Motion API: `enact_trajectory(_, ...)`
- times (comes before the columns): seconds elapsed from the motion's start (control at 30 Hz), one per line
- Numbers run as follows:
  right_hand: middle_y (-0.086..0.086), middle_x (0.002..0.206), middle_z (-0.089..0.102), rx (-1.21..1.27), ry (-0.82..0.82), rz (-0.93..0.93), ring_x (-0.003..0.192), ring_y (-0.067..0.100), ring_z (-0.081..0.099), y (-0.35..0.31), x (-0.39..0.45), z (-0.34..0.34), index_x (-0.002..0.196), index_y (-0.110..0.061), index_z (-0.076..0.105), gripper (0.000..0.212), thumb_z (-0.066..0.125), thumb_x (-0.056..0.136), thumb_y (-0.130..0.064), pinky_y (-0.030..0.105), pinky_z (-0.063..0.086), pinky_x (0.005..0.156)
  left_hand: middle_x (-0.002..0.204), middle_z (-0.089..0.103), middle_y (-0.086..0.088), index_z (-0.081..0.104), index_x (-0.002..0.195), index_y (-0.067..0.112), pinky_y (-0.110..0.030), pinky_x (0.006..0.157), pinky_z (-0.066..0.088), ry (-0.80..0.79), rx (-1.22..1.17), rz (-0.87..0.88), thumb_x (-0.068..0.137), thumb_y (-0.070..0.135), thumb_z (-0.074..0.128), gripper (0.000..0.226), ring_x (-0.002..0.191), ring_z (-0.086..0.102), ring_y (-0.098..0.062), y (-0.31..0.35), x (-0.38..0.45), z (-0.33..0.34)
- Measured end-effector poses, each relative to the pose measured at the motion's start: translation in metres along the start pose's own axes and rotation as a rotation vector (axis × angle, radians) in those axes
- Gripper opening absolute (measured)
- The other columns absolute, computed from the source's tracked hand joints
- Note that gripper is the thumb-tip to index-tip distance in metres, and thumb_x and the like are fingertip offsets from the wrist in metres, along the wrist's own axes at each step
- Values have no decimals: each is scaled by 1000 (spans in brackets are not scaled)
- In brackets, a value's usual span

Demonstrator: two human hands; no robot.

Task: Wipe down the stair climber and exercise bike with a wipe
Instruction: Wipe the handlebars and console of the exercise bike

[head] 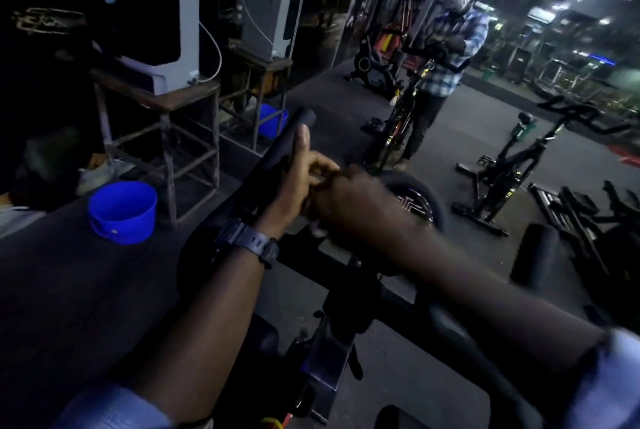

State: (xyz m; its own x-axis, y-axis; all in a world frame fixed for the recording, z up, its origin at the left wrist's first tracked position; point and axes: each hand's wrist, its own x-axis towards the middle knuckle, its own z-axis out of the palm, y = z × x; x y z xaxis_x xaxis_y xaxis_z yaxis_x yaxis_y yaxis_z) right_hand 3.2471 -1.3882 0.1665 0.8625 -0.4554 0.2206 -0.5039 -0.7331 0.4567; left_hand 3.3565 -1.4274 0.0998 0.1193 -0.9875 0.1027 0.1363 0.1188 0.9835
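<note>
Exercise bike (325,342) directly below viewer. Left hand (298,179) gripped round left handlebar horn (294,137), long axis running up and away. Right hand (349,200) blurred, touching left; closure undeterminable. Wipe not discernible. Left hand nearer horn.

Open floor (86,290) is left at 9 o'clock of the bike (325,352), bounded at 10 o'clock by a bucket (122,212) and a stand (166,151). Passage at 3 o'clock is blocked by a second bike (502,182).

Bucket (122,212) on floor left of bike handlebar (298,132); second bike (512,165) far right.
</note>
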Motion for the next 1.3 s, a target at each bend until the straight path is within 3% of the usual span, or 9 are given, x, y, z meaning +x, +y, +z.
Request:
enact_trajectory(0.1, 9, 74, 66, 223, 149, -1, 69, 31, 60, -47, -26, 32, 77, -10, 70, 4, 68, 81, -11, 35, 43, 59, 81, 68, -9, 66, 80, 8, -23, 57, 45, 7, -47, -43, 101, 58, 0, 85, 58, 62, -12, 4, 0, -2)
enact_trajectory(0.2, 3, 101, 70, 206, 101, 61, 82, 24, 57, -47, -70, 31, 112, -15, 70, 23, 52, 100, -21, 33, 37, 69, 81, 68, -9, 65, 81, 8, -26, 60, 43, 8, -20, -4, 102, 56, 1, 83, 61, 61, -15, 3, -2, -2)
enact_trajectory(0.37, -1, 85, 65, 102, 6, 94, 83, 24, 55, -44, -69, 22, 92, -20, 71, 12, 62, 87, -26, 34, 30, 67, 80, 66, -11, 64, 80, 9, -24, 59, 41, 4, 13, 40, 104, 52, 3, 79, 58, 58, -14, 0, 0, 6)
enact_trajectory(0.53, 2, 89, 63, 87, 55, 235, 88, 24, 45, -59, -68, 30, 94, -17, 74, 23, 55, 89, -28, 36, 26, 69, 76, 65, -9, 64, 78, 10, -21, 56, 41, 3, 25, 35, 104, 52, 2, 79, 49, 58, -6, -4, 0, 6)
enact_trajectory(0.67, 5, 96, 61, 122, 112, 226, 90, 26, 43, -51, -136, 10, 90, -18, 71, 21, 52, 87, -25, 36, 25, 70, 77, 69, -12, 68, 79, 7, -17, 56, 44, -42, 58, 92, 81, 82, 18, 90, 55, 59, -8, -15, 1, 7)
enact_trajectory(0.8, 1, 104, 54, 130, 165, 367, 92, 25, 41, -55, -102, 26, 113, -22, 70, 36, 51, 85, -35, 36, 26, 71, 77, 75, -2, 72, 72, 21, -37, 73, 49, -74, 190, 111, 74, 87, 18, 86, 67, 66, -16, -19, 0, 8)
enact_trajectory(1.0, 4, 92, 61, 156, 152, 188, 83, 26, 52, -55, -161, 27, 102, -17, 64, 10, 55, 98, -20, 37, 32, 67, 78, 75, -3, 73, 65, 29, -48, 78, 52, -53, 196, 129, 76, 86, 18, 80, 69, 67, -21, -19, -4, 6)
enact_trajectory(1.13, 3, 89, 59, 230, 220, 319, 81, 23, 47, -50, -140, 34, 120, -22, 68, 28, 49, 100, -22, 35, 36, 64, 77, 74, -4, 72, 73, 20, -39, 71, 50, -53, 203, 142, 77, 83, 19, 83, 68, 66, -18, -16, -4, 8)
enact_trajectory(1.3, 6, 87, 60, 222, 196, 158, 79, 23, 45, -48, -156, 36, 100, -12, 74, 26, 49, 102, -18, 39, 42, 60, 79, 75, -7, 73, 68, 28, -43, 73, 50, -37, 195, 165, 76, 92, 20, 83, 69, 66, -22, -19, -6, 7)
